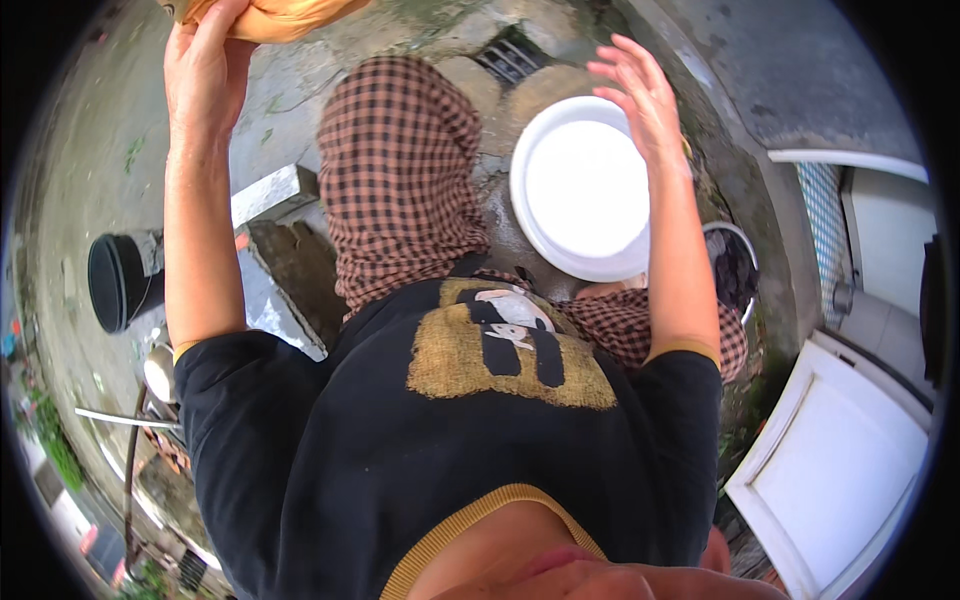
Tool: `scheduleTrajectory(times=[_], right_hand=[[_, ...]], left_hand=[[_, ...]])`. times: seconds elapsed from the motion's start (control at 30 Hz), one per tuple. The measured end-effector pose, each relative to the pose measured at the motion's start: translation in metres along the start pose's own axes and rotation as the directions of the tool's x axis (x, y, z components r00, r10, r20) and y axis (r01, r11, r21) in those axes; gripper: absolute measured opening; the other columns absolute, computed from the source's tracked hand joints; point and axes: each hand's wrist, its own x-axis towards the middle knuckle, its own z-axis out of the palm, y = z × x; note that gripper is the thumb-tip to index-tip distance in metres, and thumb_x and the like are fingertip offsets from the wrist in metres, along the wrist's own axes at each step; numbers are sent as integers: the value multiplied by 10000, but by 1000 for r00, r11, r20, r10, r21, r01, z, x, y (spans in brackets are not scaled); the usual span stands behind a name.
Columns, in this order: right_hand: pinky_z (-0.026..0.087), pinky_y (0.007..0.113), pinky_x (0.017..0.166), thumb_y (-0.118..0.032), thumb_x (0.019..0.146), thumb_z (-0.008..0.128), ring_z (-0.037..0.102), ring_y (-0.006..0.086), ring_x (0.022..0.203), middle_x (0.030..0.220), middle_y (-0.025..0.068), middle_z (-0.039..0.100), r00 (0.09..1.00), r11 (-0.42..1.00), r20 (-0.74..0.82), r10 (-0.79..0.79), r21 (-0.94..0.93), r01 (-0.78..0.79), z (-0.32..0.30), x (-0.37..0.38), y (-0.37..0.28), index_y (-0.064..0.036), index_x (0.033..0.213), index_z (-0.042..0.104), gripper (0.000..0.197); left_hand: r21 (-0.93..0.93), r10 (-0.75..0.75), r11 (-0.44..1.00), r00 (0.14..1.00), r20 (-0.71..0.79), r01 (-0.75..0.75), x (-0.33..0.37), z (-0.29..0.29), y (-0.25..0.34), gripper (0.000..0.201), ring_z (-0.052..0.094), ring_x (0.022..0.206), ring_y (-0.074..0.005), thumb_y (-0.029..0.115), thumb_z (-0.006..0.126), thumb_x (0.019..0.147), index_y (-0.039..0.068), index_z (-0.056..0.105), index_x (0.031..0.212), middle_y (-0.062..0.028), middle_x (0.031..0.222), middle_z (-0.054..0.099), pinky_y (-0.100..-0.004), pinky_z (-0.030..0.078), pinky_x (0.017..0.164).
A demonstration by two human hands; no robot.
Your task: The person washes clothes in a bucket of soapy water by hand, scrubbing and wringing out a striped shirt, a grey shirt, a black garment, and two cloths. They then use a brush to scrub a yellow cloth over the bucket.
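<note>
My left hand (208, 75) is raised at the upper left, fingers closed on the edge of an orange cloth-like thing (290, 15). The upper edge of the picture cuts most of that thing off, so its full shape is hidden. My right hand (640, 95) hangs over the far right rim of a round white basin (580, 190), fingers spread and with nothing in them. The basin stands on the ground to the right of my checked trouser leg (400, 150). Its inside is so bright that I cannot tell what it holds.
A drain grate (510, 60) lies beyond the basin. To the right, a white-rimmed container (745, 240) has dark stuff inside. A black bucket (108, 283) and a pale stone block (273, 193) are at the left. At lower right is a white door (830, 460).
</note>
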Motion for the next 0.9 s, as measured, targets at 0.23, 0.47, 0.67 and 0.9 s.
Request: scheduleTrajectory(times=[0.23,0.47,0.67,0.9], right_hand=[[531,316,757,-150,885,609,615,205,934,1090,122,593,960,909,-260,105,416,13,-49,-67,59,-20,1155,518,314],[523,261,574,-106,882,570,600,155,692,834,67,573,151,783,-768,622,614,-105,-119,-195,218,-9,924,555,107],[517,340,704,-162,814,660,602,215,812,940,104,594,399,787,-851,342,27,-616,-101,-205,272,-68,1012,604,226],[440,403,919,-257,696,763,485,313,1151,1277,117,480,923,397,-384,21,-844,-360,-51,-145,279,-208,1126,629,453]], left_hand=[[125,-501,845,686,528,520,-68,240,-164,340,621,916,-180,145,626,850,4,528,1143,-96,1041,628,-306,501,814],[129,-872,452,406,272,883,-139,262,-338,410,632,963,-251,245,605,878,11,494,1196,-139,1116,600,-404,552,757],[283,-983,185,172,69,941,-199,240,-398,422,579,957,-243,207,589,869,59,474,1247,-133,1109,581,-378,515,759],[169,-965,255,263,-22,952,-212,244,-425,576,495,1143,-219,166,550,886,74,314,1404,-148,1303,487,-339,411,929]])
